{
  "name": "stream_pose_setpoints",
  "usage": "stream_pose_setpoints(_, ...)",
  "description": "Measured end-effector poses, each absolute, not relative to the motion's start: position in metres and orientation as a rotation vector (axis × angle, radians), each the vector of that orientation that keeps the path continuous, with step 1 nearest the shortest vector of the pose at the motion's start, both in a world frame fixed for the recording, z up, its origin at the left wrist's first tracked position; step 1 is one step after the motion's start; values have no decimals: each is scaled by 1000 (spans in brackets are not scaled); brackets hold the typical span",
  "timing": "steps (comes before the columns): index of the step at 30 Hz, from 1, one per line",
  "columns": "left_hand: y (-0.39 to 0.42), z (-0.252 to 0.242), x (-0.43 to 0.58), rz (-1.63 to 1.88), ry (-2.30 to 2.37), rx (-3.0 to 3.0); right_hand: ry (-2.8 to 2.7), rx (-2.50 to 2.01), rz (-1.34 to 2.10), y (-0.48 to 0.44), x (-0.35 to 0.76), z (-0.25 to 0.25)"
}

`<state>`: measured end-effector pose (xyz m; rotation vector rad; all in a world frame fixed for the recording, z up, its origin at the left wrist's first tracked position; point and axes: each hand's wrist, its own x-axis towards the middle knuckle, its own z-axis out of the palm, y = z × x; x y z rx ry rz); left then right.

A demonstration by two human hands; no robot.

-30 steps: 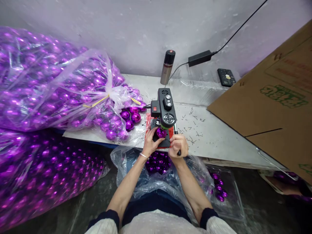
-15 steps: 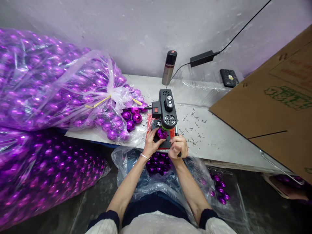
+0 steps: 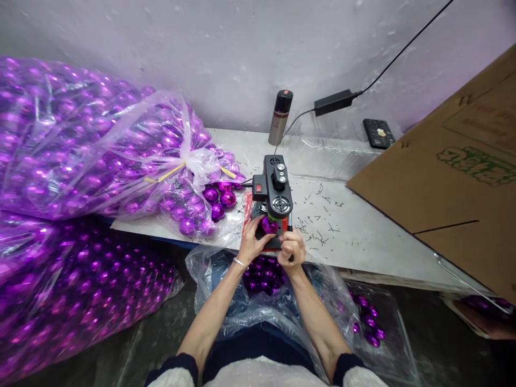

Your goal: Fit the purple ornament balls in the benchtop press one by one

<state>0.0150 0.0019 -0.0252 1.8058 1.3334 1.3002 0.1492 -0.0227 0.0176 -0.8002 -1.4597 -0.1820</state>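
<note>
Bauble [image 3: 269, 225] held in the left hand [image 3: 250, 243]'s grip, apparently to steady it beneath the lever press [image 3: 278, 185]; right hand [image 3: 292, 249] clasps the handle [image 3: 291, 258] at four o'clock.

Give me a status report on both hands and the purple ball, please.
Left hand holding purple ball under black machine; right hand closed round its handle; no obstruction visible.

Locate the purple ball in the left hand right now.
Head view, just below and right of centre: the purple ball sits between thumb and fingers of the left hand, under the front end of the black machine.
</note>
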Motion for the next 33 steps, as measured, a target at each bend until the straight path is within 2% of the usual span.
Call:
stream_pose_setpoints(4, 0, -25, 14, 1286, 1312, 1810, -1391, -818, -179, -27, 148, 36)
stream_pose_setpoints(12, -2, -23, 12, 1321, 1279, 1841, -1348, -1026, 72, -38, 148, 121)
stream_pose_setpoints(16, -45, -28, 2, 1349, 1217, 2015, -1359, -1009, 50, -39, 148, 120)
stream_pose_setpoints(20, -104, -36, -1, 1162, 1009, 2310, -1379, -975, 19, -39, 150, 106)
stream_pose_setpoints(23, -107, -32, -3, 1068, 932, 2371, -1375, -979, 17, -39, 151, 102)
stream_pose_setpoints(26, -58, -14, -13, 1190, 1153, 2324, -1386, -980, 23, -39, 152, 100)
stream_pose_setpoints(28, -9, 4, -25, 1240, 1576, 2248, -1391, -966, 17, -38, 151, 99)
stream_pose_setpoints(31, 56, 28, -40, 907, 2183, 2011, -1392, -948, -4, -38, 151, 98)
stream_pose_setpoints(33, 79, 39, -45, 626, 2316, 1918, -1398, -939, -15, -37, 151, 97)
